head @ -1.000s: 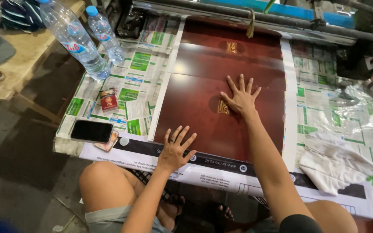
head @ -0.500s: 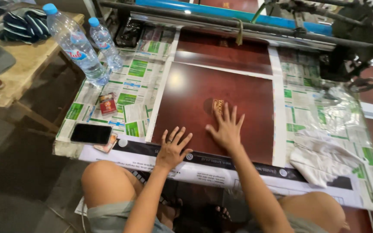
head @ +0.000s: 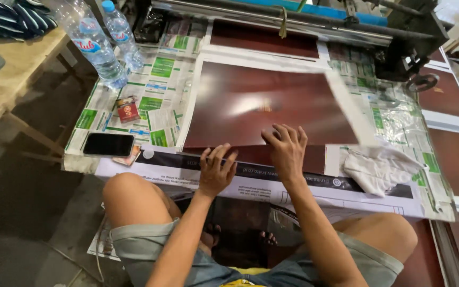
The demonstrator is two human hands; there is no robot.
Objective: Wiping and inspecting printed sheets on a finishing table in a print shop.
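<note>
A glossy dark red board fills the middle of the frame, its near edge under both hands. The left hand, fingers spread and flat, presses on that near edge at lower centre, gripping nothing. The right hand, just beside it, rests open with fingertips on the board, a white cloth to its right.

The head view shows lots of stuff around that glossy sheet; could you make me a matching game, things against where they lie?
Things:
1. black phone
2. white cloth
3. water bottles
4. dark red sheet

Places:
A. far left, standing on the newspaper
B. under both hands, at the middle
C. right of the right hand
D. near left edge, lying flat

Pairs: 1-D, 2-C, 3-A, 4-B
</note>
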